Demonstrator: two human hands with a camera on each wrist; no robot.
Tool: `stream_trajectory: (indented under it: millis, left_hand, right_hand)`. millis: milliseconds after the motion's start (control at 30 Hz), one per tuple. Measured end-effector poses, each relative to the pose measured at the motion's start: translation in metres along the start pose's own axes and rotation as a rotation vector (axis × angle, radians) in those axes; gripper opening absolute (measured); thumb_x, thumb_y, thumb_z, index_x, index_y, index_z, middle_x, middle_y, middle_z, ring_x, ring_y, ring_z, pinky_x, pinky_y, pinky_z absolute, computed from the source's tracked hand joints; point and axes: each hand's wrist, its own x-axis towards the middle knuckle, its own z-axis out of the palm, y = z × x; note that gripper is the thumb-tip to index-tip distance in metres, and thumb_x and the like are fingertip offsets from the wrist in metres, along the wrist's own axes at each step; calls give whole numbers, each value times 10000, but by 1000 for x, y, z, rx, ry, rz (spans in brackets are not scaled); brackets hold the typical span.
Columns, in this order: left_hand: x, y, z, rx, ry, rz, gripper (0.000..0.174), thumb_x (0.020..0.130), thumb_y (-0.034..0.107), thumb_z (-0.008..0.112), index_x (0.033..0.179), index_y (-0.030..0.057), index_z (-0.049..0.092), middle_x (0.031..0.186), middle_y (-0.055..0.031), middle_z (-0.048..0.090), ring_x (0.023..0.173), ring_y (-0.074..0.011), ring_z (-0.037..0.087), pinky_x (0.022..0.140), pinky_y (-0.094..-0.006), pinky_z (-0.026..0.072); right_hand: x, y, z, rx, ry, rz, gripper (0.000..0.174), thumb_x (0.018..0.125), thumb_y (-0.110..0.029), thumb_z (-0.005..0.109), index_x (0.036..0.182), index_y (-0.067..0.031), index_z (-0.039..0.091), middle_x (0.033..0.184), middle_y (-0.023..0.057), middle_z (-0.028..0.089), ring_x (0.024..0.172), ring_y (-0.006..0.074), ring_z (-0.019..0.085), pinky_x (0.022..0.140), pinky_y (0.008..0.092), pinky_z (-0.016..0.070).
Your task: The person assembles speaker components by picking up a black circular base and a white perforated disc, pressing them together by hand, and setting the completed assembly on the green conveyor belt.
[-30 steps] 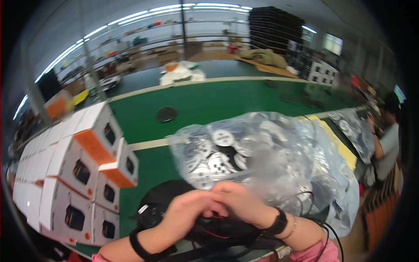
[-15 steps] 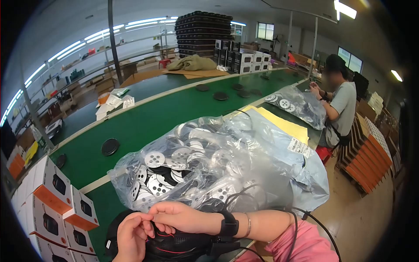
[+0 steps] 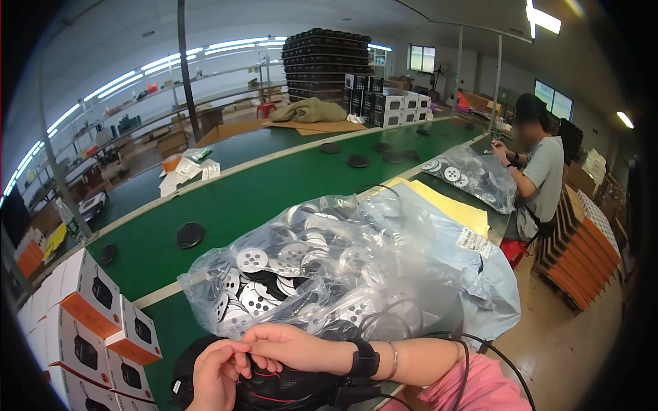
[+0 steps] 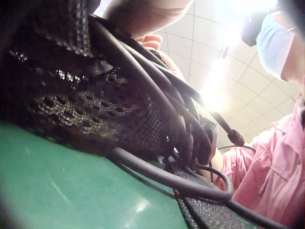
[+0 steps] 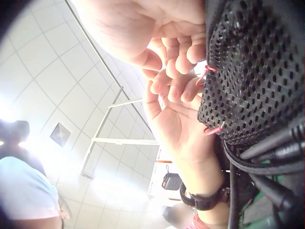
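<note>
In the head view, the left hand [image 3: 216, 373] and right hand [image 3: 291, 348] meet at their bent fingertips above a black mesh bag [image 3: 295, 383] at the front edge. Whether anything thin is between the fingertips cannot be told. The right wrist view shows the right hand [image 5: 143, 28] above the left hand [image 5: 178, 124], both with bent fingers, beside the black mesh [image 5: 257, 71]. Red cord [image 5: 213, 130] loops out of the mesh near the left fingers. Mesh [image 4: 95, 109] and black cables [image 4: 167, 179] fill much of the left wrist view.
A clear plastic bag of white and black discs [image 3: 253, 260] lies just beyond the hands. White-and-orange boxes [image 3: 86, 342] are stacked at left. Several black discs [image 3: 190, 235] lie on the green surface [image 3: 274, 185]. Another person [image 3: 545, 164] sits at right beside a second bag [image 3: 473, 175].
The head view has swung right, bringing the seated person fully into sight. The hands, overlapping one second ago, now show meeting at the fingertips. Since half a second ago little has changed.
</note>
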Motion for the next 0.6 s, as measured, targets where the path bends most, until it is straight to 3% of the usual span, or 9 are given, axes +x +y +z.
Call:
stream_trajectory:
  millis: [367, 433, 600]
  left_hand:
    - [-1, 1, 0, 42, 11, -1, 249, 777, 170, 408, 783, -43, 535, 615, -80, 482, 524, -180, 478, 491, -277, 407]
    - [-1, 2, 1, 13, -13, 10, 229, 778, 166, 433, 803, -39, 533, 622, -76, 487, 527, -172, 480, 494, -271, 410]
    - [-1, 1, 2, 139, -14, 17, 126, 783, 103, 495, 815, -16, 521, 641, -58, 496, 535, -142, 483, 497, -243, 409]
  right_hand:
    - [0, 1, 2, 24, 28, -18, 134, 840, -183, 419, 854, -80, 503, 625, -29, 460, 513, 38, 426, 455, 161, 343]
    - [0, 0, 0, 10, 0, -10, 178, 881, -203, 411, 893, -50, 502, 650, -18, 479, 546, 32, 432, 501, 152, 358]
    - [0, 0, 2, 23, 8, -15, 169, 866, -211, 420, 870, -66, 508, 636, -27, 472, 532, 30, 428, 478, 151, 350]
